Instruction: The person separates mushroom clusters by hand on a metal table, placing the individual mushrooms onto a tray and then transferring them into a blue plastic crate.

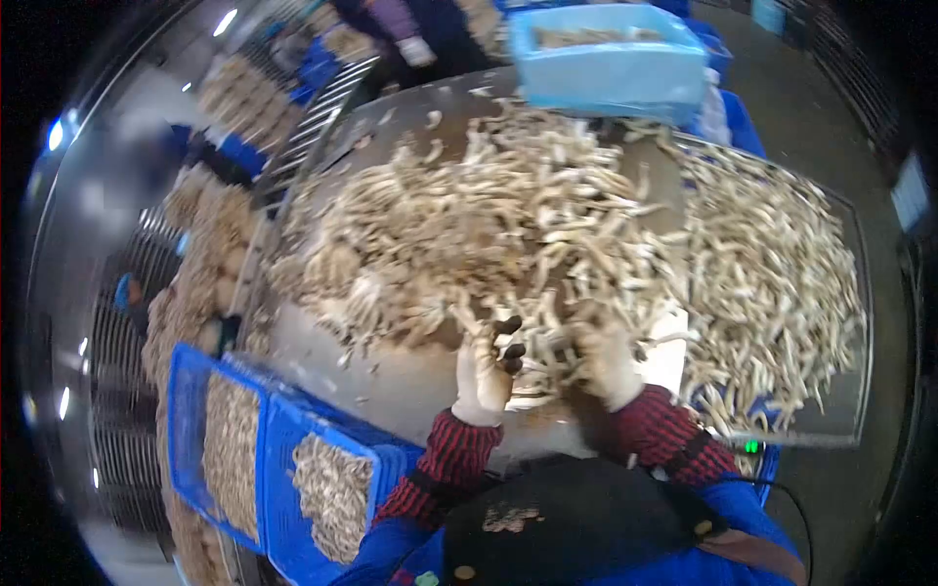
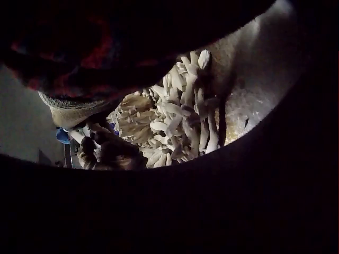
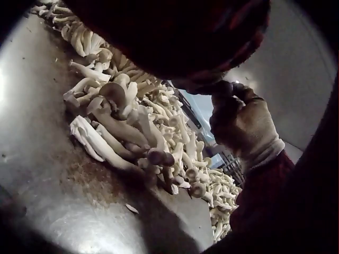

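Note:
My left hand, in a pale glove with dark fingertips, is raised at the near edge of the mushroom heap. Its fingers curl in, and a pale mushroom stem sticks out beside them in the left wrist view. The right hand, also gloved and blurred, is down at the mushrooms just right of it. In the right wrist view a sleeve hides that hand, and I cannot tell what its fingers hold. Long mushrooms with pale stems and brownish caps lie close below it on the metal table.
A second mass of mushrooms fills a tray on the right. Behind the heap stands a light blue bin. Blue crates of mushrooms stand at the lower left, and another person is at the far side.

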`<state>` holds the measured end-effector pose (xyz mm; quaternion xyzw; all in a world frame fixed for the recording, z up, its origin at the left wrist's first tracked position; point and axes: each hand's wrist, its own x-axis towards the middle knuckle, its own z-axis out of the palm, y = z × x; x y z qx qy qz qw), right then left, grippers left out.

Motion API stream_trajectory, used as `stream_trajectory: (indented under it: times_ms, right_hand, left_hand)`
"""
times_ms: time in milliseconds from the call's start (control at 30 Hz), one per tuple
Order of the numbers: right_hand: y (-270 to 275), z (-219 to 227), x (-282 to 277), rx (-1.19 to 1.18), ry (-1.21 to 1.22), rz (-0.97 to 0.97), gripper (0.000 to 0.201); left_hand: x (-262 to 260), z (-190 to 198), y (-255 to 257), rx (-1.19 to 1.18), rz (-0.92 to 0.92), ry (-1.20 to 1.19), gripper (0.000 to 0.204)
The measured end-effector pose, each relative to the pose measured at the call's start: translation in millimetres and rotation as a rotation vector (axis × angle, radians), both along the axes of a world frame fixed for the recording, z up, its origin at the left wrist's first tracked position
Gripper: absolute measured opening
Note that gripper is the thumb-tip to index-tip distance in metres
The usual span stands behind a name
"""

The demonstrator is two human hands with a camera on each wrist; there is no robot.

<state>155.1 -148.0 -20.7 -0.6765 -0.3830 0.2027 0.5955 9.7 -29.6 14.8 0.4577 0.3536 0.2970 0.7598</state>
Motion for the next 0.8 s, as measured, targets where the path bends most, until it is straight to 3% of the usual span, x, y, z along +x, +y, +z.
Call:
stream_trajectory:
  times_ms: [33, 67, 100, 167, 200, 233, 267, 300, 367, 400, 433, 500, 533, 600, 667, 700, 733, 767, 800]
  right_hand:
    - [-5, 21, 9, -0.117, 0.596, 0.07, 0.033]
    - [-5, 17, 14, -0.115, 0.552, 0.075, 0.033]
    - [-3, 14, 15, -0.115, 0.512, 0.07, 0.033]
    - [3, -4, 12, -0.073, -0.208, 0.185, 0.058]
    - [7, -7, 4, -0.142, -0.028, 0.25, 0.06]
    - [12, -8, -3, -0.211, 0.149, 0.309, 0.063]
    - [13, -8, -5, -0.098, -0.186, 0.187, 0.057]
    - [15, -6, -1, -0.102, -0.192, 0.193, 0.057]
    - [17, 0, 5, -0.118, 0.614, 0.084, 0.024]
    - [19, 1, 7, -0.032, 0.628, 0.01, 0.032]
    - [16, -5, 23, -0.15, 0.477, 0.049, 0.057]
    - [19, -7, 33, -0.352, -0.69, -0.165, 0.065]
    - [23, -5, 33, -0.354, -0.692, -0.163, 0.065]
    - [41, 13, 27, -0.435, -0.798, -0.193, 0.068]
    - [65, 31, 8, -0.402, -0.739, 0.035, 0.05]
    - [79, 38, -5, -0.273, -0.823, 0.156, 0.043]
    - [92, 44, -23, -0.462, -0.875, 0.354, 0.043]
    - [102, 21, -41, -0.33, -0.899, 0.44, 0.024]
    - [109, 2, -58, -0.324, -1.008, 0.516, 0.024]
  left_hand:
    - [-5, -6, 11, -0.043, -0.001, 0.019, 0.021]
    - [-9, -3, 6, 0.197, -0.002, -0.079, 0.014]
    - [-13, -16, 21, 0.298, -0.175, 0.106, 0.009]
    - [-6, -11, 4, 0.453, -0.455, 0.429, 0.015]
    - [0, -11, -7, 0.447, -0.543, 0.411, 0.021]
    - [-2, -47, -7, 0.622, -0.574, 0.527, 0.027]
    - [1, -39, -9, 0.552, -0.536, 0.5, 0.028]
    - [4, -29, -11, 0.48, -0.5, 0.473, 0.029]
    - [-1, -30, 3, 0.725, -0.381, 0.458, 0.027]
    - [-4, -17, 11, 0.552, -0.407, 0.492, 0.027]
    - [-8, -2, 17, 0.416, -0.408, 0.486, 0.026]
    - [-25, -10, 39, 0.638, -0.478, 0.595, 0.027]
    - [-35, -15, 47, 0.635, -0.476, 0.593, 0.027]
    - [-52, -18, 57, 0.871, -0.513, 0.733, 0.028]
    - [-63, -16, 59, 0.877, -0.504, 0.819, 0.028]
    - [-65, -15, 59, 0.885, -0.493, 0.908, 0.028]
    - [-62, -1, 56, 0.764, -0.491, 0.958, 0.026]
    - [-65, 0, 56, 0.766, -0.494, 0.961, 0.026]
    - [-74, 2, 56, 0.896, -0.428, 0.969, 0.025]
